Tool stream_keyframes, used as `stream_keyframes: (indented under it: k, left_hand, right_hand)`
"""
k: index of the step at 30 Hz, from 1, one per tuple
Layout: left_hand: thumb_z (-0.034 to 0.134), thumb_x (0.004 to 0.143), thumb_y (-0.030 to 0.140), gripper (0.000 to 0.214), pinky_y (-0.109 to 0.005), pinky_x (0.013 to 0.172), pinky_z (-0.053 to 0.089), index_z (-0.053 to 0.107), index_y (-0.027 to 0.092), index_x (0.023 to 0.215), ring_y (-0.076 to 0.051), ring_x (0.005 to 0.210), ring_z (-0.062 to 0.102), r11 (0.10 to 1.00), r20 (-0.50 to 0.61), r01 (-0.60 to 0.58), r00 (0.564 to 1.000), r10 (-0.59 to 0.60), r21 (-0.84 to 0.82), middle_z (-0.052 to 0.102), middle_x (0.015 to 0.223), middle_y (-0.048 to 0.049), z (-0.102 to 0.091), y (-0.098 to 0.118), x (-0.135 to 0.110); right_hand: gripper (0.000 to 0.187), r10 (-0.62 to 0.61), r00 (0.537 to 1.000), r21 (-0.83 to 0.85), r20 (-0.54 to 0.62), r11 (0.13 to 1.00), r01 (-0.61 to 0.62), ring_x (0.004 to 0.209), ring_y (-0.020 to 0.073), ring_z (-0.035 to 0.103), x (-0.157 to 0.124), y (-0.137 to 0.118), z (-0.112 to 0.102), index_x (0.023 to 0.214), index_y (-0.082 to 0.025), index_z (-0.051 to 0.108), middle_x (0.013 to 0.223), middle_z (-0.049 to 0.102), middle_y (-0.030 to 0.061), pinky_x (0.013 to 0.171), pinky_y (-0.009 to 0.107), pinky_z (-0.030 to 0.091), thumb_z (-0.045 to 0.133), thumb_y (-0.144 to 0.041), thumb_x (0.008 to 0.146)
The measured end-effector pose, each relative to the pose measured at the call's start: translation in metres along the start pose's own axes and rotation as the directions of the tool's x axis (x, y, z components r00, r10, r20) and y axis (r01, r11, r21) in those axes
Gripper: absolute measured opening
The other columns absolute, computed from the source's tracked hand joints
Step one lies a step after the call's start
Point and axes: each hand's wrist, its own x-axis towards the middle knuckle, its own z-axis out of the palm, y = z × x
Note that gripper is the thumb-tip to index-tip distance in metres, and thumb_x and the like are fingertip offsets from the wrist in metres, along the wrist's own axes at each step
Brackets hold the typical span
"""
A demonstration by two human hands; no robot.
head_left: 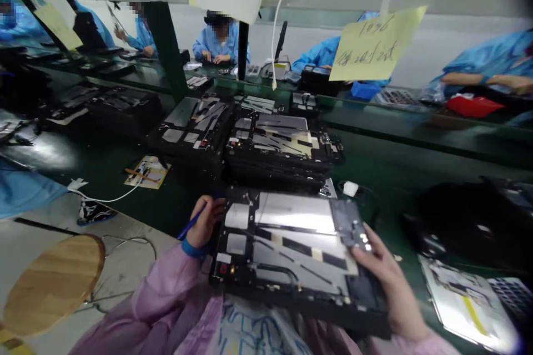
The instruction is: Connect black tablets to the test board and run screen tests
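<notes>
An opened tablet chassis [291, 244], black-framed with silver plates, cables and tape strips inside, lies tilted across my lap at the bench edge. My left hand [204, 222] is closed on a blue pen [189, 226] and rests against the chassis's left edge. My right hand [389, 277] grips the chassis's right side, thumb lying over its upper corner. Both sleeves are pink.
Stacks of similar open chassis [283, 147] [195, 127] stand on the dark green bench [375, 161] just beyond. A small card with tools [147, 172] and a white cable [104, 198] lie left. A wooden stool [50, 280] stands lower left. Several people in blue coats work across the bench, under a yellow note [375, 44].
</notes>
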Motion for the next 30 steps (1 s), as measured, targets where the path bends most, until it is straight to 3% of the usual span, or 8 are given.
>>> stream_keyframes:
  k: [2, 5, 9, 12, 15, 22, 26, 30]
  left_hand:
    - [0.052, 0.083, 0.054, 0.037, -0.031, 0.066, 0.053, 0.035, 0.02, 0.083, -0.021, 0.087, 0.068, 0.988, 0.013, 0.105, 0.995, -0.104, -0.116, 0.069, 0.102, -0.009, -0.013, 0.005, 0.0]
    - [0.063, 0.078, 0.048, 0.037, -0.034, 0.074, 0.053, 0.04, 0.019, 0.083, -0.023, 0.095, 0.067, 0.977, 0.069, 0.211, 0.975, -0.21, -0.014, 0.069, 0.105, -0.0129, -0.021, 0.012, 0.0]
    - [0.061, 0.079, 0.044, 0.03, -0.037, 0.084, 0.05, 0.044, 0.019, 0.081, -0.026, 0.109, 0.062, 0.963, 0.11, 0.109, 0.984, -0.139, 0.248, 0.068, 0.101, -0.0112, -0.017, 0.019, 0.0]
    - [0.061, 0.078, 0.04, 0.025, -0.037, 0.088, 0.047, 0.045, 0.02, 0.08, -0.025, 0.108, 0.062, 0.923, 0.115, 0.033, 0.99, -0.083, 0.384, 0.067, 0.09, -0.0068, -0.013, 0.022, 0.001]
    - [0.061, 0.077, 0.038, 0.023, -0.035, 0.085, 0.047, 0.047, 0.02, 0.078, -0.02, 0.089, 0.064, 0.883, 0.103, 0.016, 0.992, -0.073, 0.468, 0.066, 0.094, -0.0063, -0.01, 0.024, 0.004]
    - [0.059, 0.077, 0.038, 0.023, -0.029, 0.073, 0.047, 0.045, 0.019, 0.076, -0.014, 0.073, 0.057, 0.874, 0.11, 0.011, 0.991, -0.074, 0.487, 0.062, 0.088, -0.0028, -0.007, 0.029, 0.005]
    - [0.06, 0.076, 0.041, 0.028, -0.026, 0.061, 0.048, 0.043, 0.019, 0.077, -0.012, 0.067, 0.054, 0.905, 0.117, 0.086, 0.982, -0.147, 0.415, 0.056, 0.081, 0.0003, -0.01, 0.03, 0.008]
    - [0.06, 0.075, 0.041, 0.028, -0.026, 0.062, 0.047, 0.041, 0.02, 0.076, -0.011, 0.063, 0.052, 0.923, 0.138, 0.098, 0.977, -0.16, 0.373, 0.05, 0.071, 0.0039, -0.012, 0.033, 0.011]
  right_hand:
    - [0.068, 0.148, 0.989, 0.135, -0.005, 0.98, -0.146, 0.107, 0.0287, 0.064, -0.016, 0.025, 0.021, 0.136, -0.039, 0.041, 0.127, 0.061, 0.0013, 0.081, 0.043, 0.058, 0.065, -0.048, 0.073]
    - [0.083, 0.179, 0.984, 0.192, 0.007, 0.965, -0.177, 0.115, 0.0287, 0.059, -0.019, 0.042, 0.05, 0.145, -0.032, 0.029, 0.134, 0.055, 0.0057, 0.089, 0.044, 0.054, 0.064, -0.052, 0.073]
    - [0.09, -0.078, 0.992, -0.199, -0.096, 0.978, 0.057, 0.127, 0.0347, 0.045, -0.003, 0.05, 0.065, 0.145, -0.017, 0.032, 0.135, 0.05, 0.0175, 0.104, 0.054, 0.038, 0.06, -0.062, 0.072]
    - [0.094, -0.354, 0.934, -0.573, -0.048, 0.776, 0.265, 0.133, 0.0412, 0.033, 0.004, 0.053, 0.071, 0.143, -0.013, 0.036, 0.141, 0.038, 0.0234, 0.106, 0.061, 0.029, 0.059, -0.067, 0.07]
    - [0.091, -0.444, 0.893, -0.688, 0.069, 0.627, 0.365, 0.134, 0.0424, 0.029, 0.006, 0.053, 0.081, 0.144, -0.018, 0.033, 0.147, 0.029, 0.0222, 0.102, 0.062, 0.031, 0.057, -0.068, 0.072]
    - [0.046, -0.441, 0.89, -0.622, 0.116, 0.666, 0.411, 0.135, 0.0383, 0.028, 0.011, 0.06, 0.086, 0.122, -0.026, 0.059, 0.148, 0.029, 0.0138, 0.102, 0.062, 0.032, 0.05, -0.051, 0.085]
    - [0.025, -0.493, 0.861, -0.558, 0.125, 0.682, 0.472, 0.135, 0.0373, 0.032, 0.01, 0.06, 0.081, 0.089, -0.023, 0.067, 0.134, 0.052, 0.0113, 0.104, 0.07, 0.018, 0.048, -0.04, 0.086]
    - [0.016, -0.522, 0.83, -0.374, 0.197, 0.742, 0.556, 0.122, 0.0305, 0.051, 0.007, 0.056, 0.075, 0.08, -0.024, 0.061, 0.105, 0.068, 0.0077, 0.109, 0.064, 0.018, 0.049, -0.033, 0.085]
